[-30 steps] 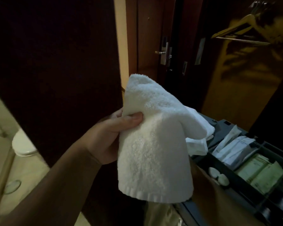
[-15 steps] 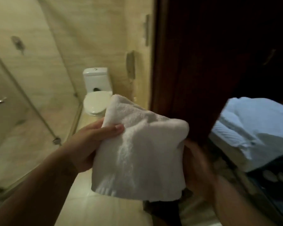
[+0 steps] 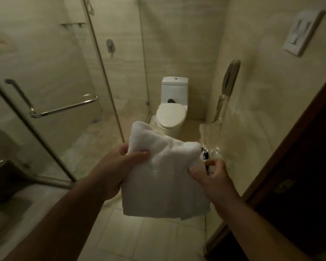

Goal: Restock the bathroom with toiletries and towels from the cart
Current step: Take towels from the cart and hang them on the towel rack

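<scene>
Left hand (image 3: 119,166): grip clamped on the towel's left edge, thumb on top.
Right hand (image 3: 211,178): grip pinched the right corner.
Towel (image 3: 164,178): white, hung between both hands, in front of the toilet.
Toilet (image 3: 171,113): lid down, far wall.
Shower door (image 3: 64,76): glass, left of the toilet.

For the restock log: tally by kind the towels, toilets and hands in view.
White towel: 1
Toilet: 1
Hands: 2, left hand and right hand, both gripping the towel
Total: 4
</scene>
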`<move>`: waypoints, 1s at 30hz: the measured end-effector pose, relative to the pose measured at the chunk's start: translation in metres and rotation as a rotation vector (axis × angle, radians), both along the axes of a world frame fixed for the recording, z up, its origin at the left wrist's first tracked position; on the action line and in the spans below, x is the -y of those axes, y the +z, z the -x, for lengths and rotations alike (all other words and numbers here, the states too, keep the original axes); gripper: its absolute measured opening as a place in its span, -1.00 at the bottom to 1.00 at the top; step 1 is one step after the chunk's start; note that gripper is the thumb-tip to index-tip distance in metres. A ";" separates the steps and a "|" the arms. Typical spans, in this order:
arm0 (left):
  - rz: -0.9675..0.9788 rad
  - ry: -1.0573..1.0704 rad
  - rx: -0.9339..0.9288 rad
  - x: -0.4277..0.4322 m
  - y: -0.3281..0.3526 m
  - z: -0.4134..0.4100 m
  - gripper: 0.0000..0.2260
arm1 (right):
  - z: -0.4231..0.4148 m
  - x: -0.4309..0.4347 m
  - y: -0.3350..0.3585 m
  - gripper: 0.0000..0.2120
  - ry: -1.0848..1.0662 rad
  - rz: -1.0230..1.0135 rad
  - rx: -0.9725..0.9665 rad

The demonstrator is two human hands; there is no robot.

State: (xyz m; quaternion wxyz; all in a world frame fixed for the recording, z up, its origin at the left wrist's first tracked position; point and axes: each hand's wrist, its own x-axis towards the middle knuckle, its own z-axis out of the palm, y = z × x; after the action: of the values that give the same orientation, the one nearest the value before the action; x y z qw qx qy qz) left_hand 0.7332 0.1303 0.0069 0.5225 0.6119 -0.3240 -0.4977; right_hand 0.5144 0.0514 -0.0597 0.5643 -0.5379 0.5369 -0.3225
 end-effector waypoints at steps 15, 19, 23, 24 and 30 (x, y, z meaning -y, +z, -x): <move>0.075 0.211 0.055 0.021 0.006 -0.098 -0.65 | -0.132 0.082 -0.011 -0.78 0.327 -0.152 0.144; 0.040 0.379 0.087 0.028 0.006 -0.130 -0.72 | -0.162 0.113 0.002 -0.84 0.289 -0.115 0.162; 0.001 0.482 0.076 0.033 -0.008 -0.149 -0.73 | -0.190 0.143 0.006 -0.80 0.367 -0.153 0.225; -0.014 0.500 0.051 0.034 -0.012 -0.153 -0.72 | -0.196 0.147 0.005 -0.76 0.397 -0.214 0.269; -0.072 0.490 -0.174 0.049 -0.018 -0.185 -0.71 | -0.223 0.168 0.011 -0.53 0.575 -0.577 0.300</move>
State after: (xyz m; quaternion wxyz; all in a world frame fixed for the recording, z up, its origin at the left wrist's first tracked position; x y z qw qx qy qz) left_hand 0.9185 0.0812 -0.0108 0.6313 0.6451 -0.1019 -0.4182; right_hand 0.7374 -0.1163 -0.0483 0.8302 -0.4330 0.3453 -0.0634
